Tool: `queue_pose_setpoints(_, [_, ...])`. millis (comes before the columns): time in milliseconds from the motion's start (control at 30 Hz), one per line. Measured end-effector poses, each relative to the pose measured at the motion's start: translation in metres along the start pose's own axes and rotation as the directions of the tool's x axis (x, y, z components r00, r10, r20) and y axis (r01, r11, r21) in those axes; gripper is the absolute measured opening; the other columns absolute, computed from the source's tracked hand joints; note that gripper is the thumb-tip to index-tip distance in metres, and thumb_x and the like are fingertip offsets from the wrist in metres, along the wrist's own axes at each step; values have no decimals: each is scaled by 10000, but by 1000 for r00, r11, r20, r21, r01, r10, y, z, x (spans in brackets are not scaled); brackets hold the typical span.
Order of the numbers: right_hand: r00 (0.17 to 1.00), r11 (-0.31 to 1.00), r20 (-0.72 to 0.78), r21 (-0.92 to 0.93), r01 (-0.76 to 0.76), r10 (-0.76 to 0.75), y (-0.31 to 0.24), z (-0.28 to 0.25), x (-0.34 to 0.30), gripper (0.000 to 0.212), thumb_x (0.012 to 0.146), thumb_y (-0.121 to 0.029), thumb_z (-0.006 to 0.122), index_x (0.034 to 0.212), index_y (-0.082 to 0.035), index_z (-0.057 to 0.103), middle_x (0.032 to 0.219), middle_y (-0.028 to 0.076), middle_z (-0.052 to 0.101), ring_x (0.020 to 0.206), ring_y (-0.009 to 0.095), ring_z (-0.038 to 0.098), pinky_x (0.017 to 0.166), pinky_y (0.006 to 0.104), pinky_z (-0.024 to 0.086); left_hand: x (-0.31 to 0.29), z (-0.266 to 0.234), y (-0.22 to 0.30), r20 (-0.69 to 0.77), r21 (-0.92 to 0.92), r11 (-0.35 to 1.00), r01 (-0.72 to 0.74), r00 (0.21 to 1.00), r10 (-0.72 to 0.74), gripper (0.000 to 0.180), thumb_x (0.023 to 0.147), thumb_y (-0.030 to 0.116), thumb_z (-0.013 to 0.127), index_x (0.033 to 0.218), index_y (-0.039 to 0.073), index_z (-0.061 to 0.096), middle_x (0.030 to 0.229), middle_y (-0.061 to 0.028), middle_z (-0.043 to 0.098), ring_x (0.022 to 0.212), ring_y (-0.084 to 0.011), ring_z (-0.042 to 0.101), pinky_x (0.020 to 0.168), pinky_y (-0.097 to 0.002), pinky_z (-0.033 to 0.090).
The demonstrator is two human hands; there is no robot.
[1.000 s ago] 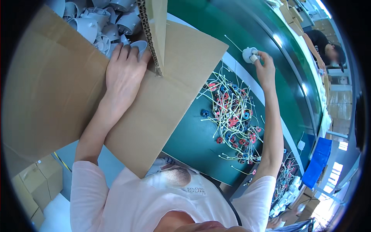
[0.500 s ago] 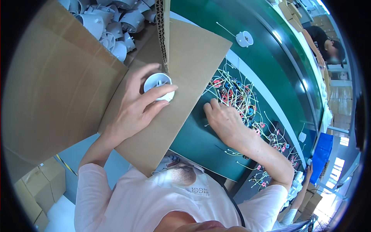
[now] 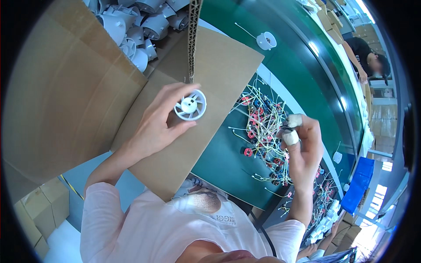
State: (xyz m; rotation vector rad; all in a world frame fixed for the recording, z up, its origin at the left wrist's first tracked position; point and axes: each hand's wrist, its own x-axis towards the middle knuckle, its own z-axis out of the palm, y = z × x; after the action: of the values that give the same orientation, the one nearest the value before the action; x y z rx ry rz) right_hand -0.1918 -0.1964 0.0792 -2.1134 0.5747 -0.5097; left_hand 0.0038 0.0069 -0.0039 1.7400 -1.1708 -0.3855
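Observation:
My left hand (image 3: 154, 119) grips a white round plastic fan housing (image 3: 190, 105) between thumb and fingers. Its ring of vanes and central hub face up, over a cardboard flap (image 3: 223, 55). To the right, my right hand (image 3: 305, 151) has white covers on thumb and forefinger and pinches a small dark wired part (image 3: 286, 129); its exact shape is partly hidden by the fingertips. Beside and below that hand lies a tangled heap of small wired parts (image 3: 263, 127), red, black and blue with pale leads, on the green work surface (image 3: 210, 153).
An open carton (image 3: 83, 87) at the left holds several white housings (image 3: 155, 26). Another white housing (image 3: 266, 40) with a lead lies on the green belt (image 3: 302, 61). A blue bin (image 3: 358, 184) stands at the right. Other people work at the far right and lower right.
My left hand has turned the housing, so its vanes now face up. My right hand has moved right from the heap's left edge and now pinches a small dark part.

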Motion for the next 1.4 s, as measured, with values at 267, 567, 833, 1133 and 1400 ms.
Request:
queue_pose_setpoints(267, [978, 628, 209, 762, -158, -7, 1, 2, 6, 350, 817, -147, 705, 1031, -27, 454, 942, 184, 601, 669, 202, 639, 482, 267, 507, 4, 16, 1, -106, -136, 987, -80, 992, 66, 673, 656, 2, 774, 1218, 48, 407, 1218, -138, 461, 1106, -268, 534, 897, -343, 463])
queue_pose_setpoints(567, [862, -56, 506, 861, -506, -12, 8, 50, -6, 413, 914, -302, 593, 1157, 18, 496, 892, 178, 582, 564, 163, 542, 441, 251, 435, 5, 8, 5, 11, -327, 945, 28, 1000, -25, 641, 689, -37, 702, 1239, 38, 384, 1224, -153, 398, 1161, -259, 476, 960, -335, 417])
queue_pose_setpoints(833, [828, -462, 554, 713, -527, -87, 14, 75, -2, 354, 971, -309, 493, 1170, -16, 480, 946, 110, 521, 645, 97, 454, 512, 239, 406, 4, 15, -9, -89, -308, 947, -85, 994, 61, 631, 714, -42, 701, 1246, 27, 368, 1202, -133, 425, 1149, -214, 490, 957, -324, 421])
queue_pose_setpoints(1133, [849, -508, 528, 731, -455, -1, 18, 95, 2, 322, 952, -268, 533, 1159, -21, 529, 969, 91, 524, 705, 98, 468, 557, 237, 406, 5, 20, -8, -112, -361, 923, -132, 989, 97, 642, 764, -21, 714, 1262, 11, 311, 1189, -133, 446, 1128, -190, 521, 925, -302, 450])
queue_pose_setpoints(1400, [895, -451, 413, 839, -303, 167, 15, 95, 0, 240, 952, -221, 523, 1032, 4, 551, 965, 94, 520, 715, 102, 468, 576, 243, 398, 2, 16, -12, -102, -344, 925, -163, 985, 136, 697, 755, 9, 659, 1321, 9, 253, 1228, -158, 394, 1171, -220, 468, 960, -344, 418])
